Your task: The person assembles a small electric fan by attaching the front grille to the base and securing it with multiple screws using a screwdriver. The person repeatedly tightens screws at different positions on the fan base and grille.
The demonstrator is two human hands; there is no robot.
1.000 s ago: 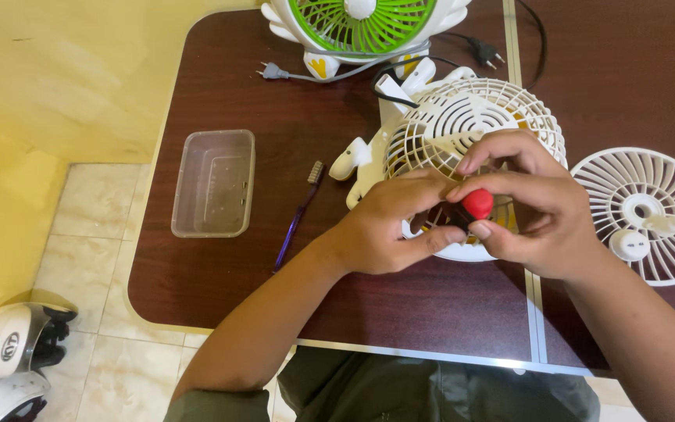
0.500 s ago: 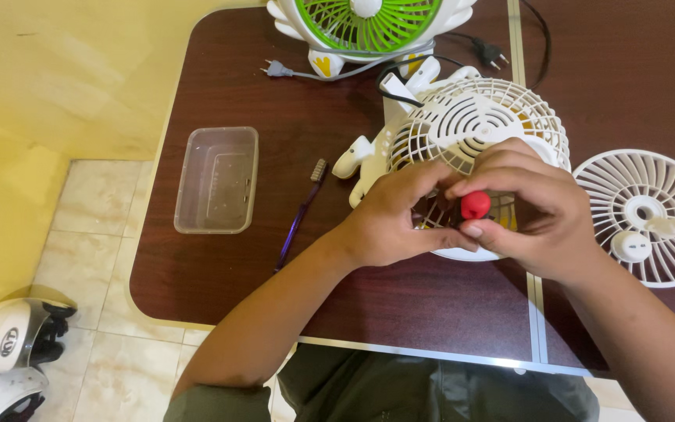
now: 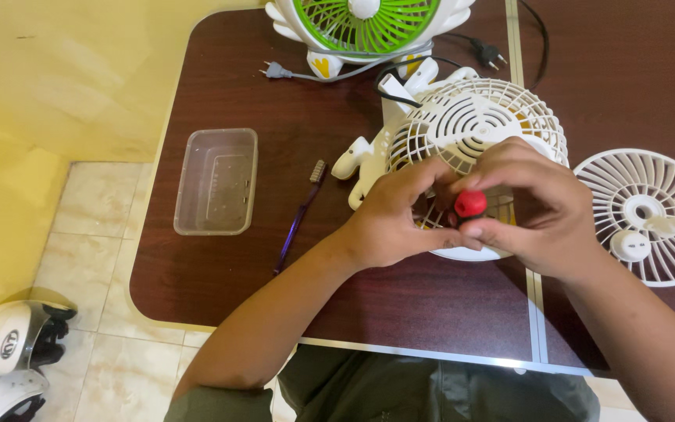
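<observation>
A white fan (image 3: 470, 117) lies on the dark brown table (image 3: 220, 273), its rear grille facing up. My right hand (image 3: 537, 207) grips a screwdriver with a red handle (image 3: 470, 204), held upright over the grille's near edge. My left hand (image 3: 388, 219) rests against the fan's near side, fingers curled at the screwdriver's shaft. The tip is hidden by my fingers.
A loose white front grille (image 3: 650, 215) lies at the right. A green and white fan (image 3: 365, 27) stands at the far edge with plugs and cords. A clear plastic tub (image 3: 216, 181) and a purple toothbrush (image 3: 298, 215) lie left. Helmets (image 3: 9, 344) sit on the tiled floor.
The red handle has shifted slightly left and my right fingers have turned around it. Both hands stay on the fan.
</observation>
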